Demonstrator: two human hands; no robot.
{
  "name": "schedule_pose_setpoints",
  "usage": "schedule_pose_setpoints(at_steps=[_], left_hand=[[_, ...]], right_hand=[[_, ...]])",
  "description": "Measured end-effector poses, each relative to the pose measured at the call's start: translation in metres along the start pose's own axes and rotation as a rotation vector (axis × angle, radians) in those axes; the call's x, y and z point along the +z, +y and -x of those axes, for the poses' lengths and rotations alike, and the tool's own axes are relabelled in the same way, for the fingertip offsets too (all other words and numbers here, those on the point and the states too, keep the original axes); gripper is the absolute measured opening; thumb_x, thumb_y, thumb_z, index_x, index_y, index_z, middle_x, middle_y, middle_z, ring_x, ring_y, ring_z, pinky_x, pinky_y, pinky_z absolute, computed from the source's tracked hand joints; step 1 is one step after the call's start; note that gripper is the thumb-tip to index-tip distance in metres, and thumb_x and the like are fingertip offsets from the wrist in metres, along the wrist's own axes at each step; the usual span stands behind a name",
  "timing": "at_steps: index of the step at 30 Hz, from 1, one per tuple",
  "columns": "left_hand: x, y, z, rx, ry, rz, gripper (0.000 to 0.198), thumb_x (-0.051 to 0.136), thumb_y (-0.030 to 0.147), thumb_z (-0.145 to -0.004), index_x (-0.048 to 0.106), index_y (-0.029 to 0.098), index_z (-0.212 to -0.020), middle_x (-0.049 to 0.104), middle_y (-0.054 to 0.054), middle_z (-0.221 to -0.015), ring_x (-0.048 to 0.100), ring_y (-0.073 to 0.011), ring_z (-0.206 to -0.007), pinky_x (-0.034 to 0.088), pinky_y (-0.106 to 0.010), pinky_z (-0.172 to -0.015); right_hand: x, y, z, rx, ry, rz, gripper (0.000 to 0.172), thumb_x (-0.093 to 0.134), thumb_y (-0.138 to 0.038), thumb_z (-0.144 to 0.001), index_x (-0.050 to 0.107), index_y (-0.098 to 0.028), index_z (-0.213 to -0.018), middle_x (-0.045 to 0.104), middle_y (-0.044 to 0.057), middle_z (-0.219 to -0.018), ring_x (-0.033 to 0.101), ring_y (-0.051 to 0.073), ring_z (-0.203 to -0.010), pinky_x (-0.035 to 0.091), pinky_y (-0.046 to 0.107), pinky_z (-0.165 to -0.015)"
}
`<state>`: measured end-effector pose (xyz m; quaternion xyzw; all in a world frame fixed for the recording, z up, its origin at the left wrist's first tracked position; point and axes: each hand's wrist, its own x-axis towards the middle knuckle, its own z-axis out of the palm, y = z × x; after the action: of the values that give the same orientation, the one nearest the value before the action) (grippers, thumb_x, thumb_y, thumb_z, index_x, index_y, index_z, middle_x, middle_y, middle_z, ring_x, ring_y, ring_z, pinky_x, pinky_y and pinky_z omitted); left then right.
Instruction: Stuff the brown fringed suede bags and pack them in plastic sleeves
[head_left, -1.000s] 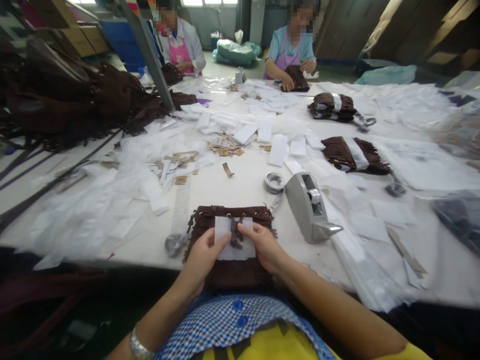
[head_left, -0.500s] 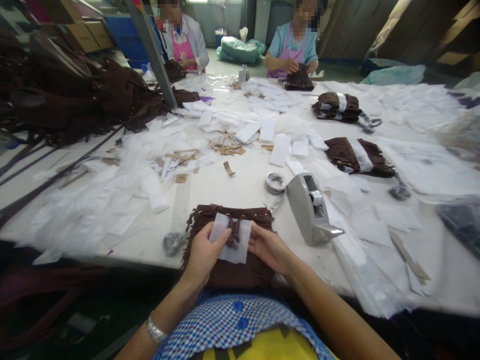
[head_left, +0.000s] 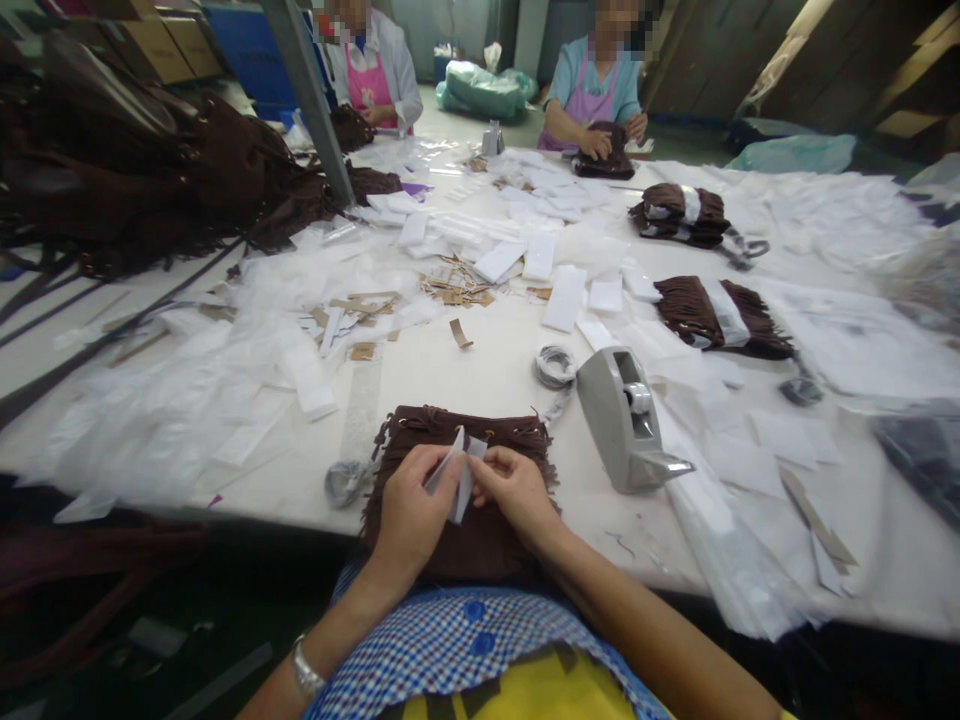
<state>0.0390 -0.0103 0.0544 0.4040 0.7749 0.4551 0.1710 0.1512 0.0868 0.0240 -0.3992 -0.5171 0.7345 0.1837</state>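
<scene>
Fingers (head_left: pixel 421 470) of both your hands pinch a folded white sheet (head_left: pixel 459 478) over the brown fringed pouch (head_left: pixel 480 548).
Your left hand (head_left: pixel 409 515) and right hand (head_left: pixel 516 492) are both closed on the white sheet, which stands creased and upright between them. The brown fringed pouch lies at the near edge of the counter (head_left: pixel 480 380), its lower part hanging over toward you. A grey tape dispenser (head_left: pixel 626 420) stands just beside it on the right.
</scene>
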Motion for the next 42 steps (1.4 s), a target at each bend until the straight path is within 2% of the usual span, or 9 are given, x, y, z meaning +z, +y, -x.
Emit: schedule_pose_setpoints(at_steps=[10, 18, 22, 25, 29, 34, 36, 38, 42], left_hand=[[0.002, -0.012, 0.014, 0.321, -0.045, -0.236, 0.042, 0.051, 0.014, -0.090, 0.063, 0.024, -0.128, 0.062, -0.008, -0.111, 0.058, -0.0225, -0.105, 0.050, -0.036, -0.093], [-0.007, -0.002, 0.020, 0.361, -0.160, -0.397, 0.051, 0.057, 0.020, -0.083, 0.059, 0.024, -0.134, 0.059, -0.011, -0.121, 0.054, -0.0288, -0.113, 0.049, -0.042, -0.097], [-0.012, 0.001, 0.017, 0.239, -0.158, -0.213, 0.036, 0.060, 0.034, -0.087, 0.068, 0.026, -0.121, 0.061, -0.010, -0.120, 0.057, -0.0287, -0.114, 0.048, -0.042, -0.099], [-0.011, -0.002, 0.013, -0.002, -0.054, 0.080, 0.025, 0.061, 0.038, -0.088, 0.072, 0.023, -0.105, 0.065, -0.009, -0.115, 0.063, -0.0252, -0.107, 0.052, -0.036, -0.092], [-0.002, -0.008, 0.008, -0.337, -0.192, 0.445, 0.043, 0.072, 0.043, -0.078, 0.063, 0.018, -0.111, 0.072, -0.010, -0.106, 0.069, -0.0249, -0.096, 0.055, -0.034, -0.080], [0.005, -0.009, 0.010, -0.466, -0.218, 0.578, 0.048, 0.075, 0.048, -0.074, 0.066, 0.013, -0.105, 0.073, -0.008, -0.089, 0.069, -0.0211, -0.082, 0.052, -0.027, -0.070], [0.004, -0.011, 0.010, -0.501, -0.200, 0.560, 0.049, 0.079, 0.048, -0.069, 0.067, 0.013, -0.101, 0.072, -0.005, -0.081, 0.068, -0.0198, -0.074, 0.051, -0.026, -0.065], [0.004, -0.014, 0.010, -0.546, -0.185, 0.551, 0.049, 0.082, 0.047, -0.064, 0.067, 0.014, -0.096, 0.071, -0.003, -0.076, 0.067, -0.0188, -0.070, 0.051, -0.025, -0.063], [0.004, -0.018, 0.005, -0.596, -0.194, 0.584, 0.047, 0.085, 0.045, -0.059, 0.066, 0.015, -0.089, 0.070, -0.001, -0.071, 0.064, -0.0159, -0.065, 0.051, -0.023, -0.059]], right_hand=[[0.005, 0.002, -0.001, 0.074, -0.027, -0.341, 0.042, 0.087, -0.050, -0.061, 0.068, -0.013, -0.070, 0.064, 0.000, -0.060, 0.059, 0.008, -0.053, 0.054, 0.020, -0.056], [0.005, 0.005, 0.002, 0.008, -0.060, -0.377, 0.046, 0.074, -0.057, -0.076, 0.073, -0.012, -0.084, 0.070, 0.006, -0.076, 0.063, 0.013, -0.061, 0.054, 0.025, -0.058], [0.004, 0.004, 0.004, -0.027, -0.086, -0.329, 0.035, 0.080, -0.047, -0.072, 0.075, -0.014, -0.082, 0.069, 0.004, -0.076, 0.064, 0.015, -0.069, 0.055, 0.027, -0.068], [0.003, 0.002, 0.006, -0.032, -0.101, -0.335, 0.033, 0.080, -0.047, -0.073, 0.076, -0.014, -0.080, 0.068, 0.003, -0.076, 0.062, 0.014, -0.069, 0.055, 0.029, -0.072], [0.005, 0.001, 0.005, -0.014, -0.097, -0.312, 0.034, 0.081, -0.048, -0.070, 0.077, -0.015, -0.079, 0.067, 0.002, -0.070, 0.059, 0.012, -0.064, 0.052, 0.027, -0.069], [0.005, -0.003, 0.004, -0.074, -0.098, -0.094, 0.038, 0.074, -0.054, -0.074, 0.077, -0.017, -0.078, 0.061, -0.002, -0.057, 0.053, 0.010, -0.050, 0.045, 0.024, -0.056], [-0.009, -0.012, 0.011, -0.128, -0.127, 0.106, 0.037, 0.069, -0.055, -0.079, 0.077, -0.019, -0.079, 0.061, -0.002, -0.053, 0.054, 0.012, -0.048, 0.045, 0.025, -0.055], [-0.037, -0.026, 0.024, -0.269, -0.040, 0.310, 0.032, 0.066, -0.052, -0.084, 0.078, -0.022, -0.084, 0.068, 0.001, -0.063, 0.061, 0.016, -0.057, 0.049, 0.030, -0.063], [-0.126, -0.053, 0.052, -0.565, 0.550, 0.590, 0.024, 0.066, -0.044, -0.086, 0.077, -0.029, -0.101, 0.072, 0.007, -0.110, 0.061, 0.026, -0.108, 0.040, 0.039, -0.104]])
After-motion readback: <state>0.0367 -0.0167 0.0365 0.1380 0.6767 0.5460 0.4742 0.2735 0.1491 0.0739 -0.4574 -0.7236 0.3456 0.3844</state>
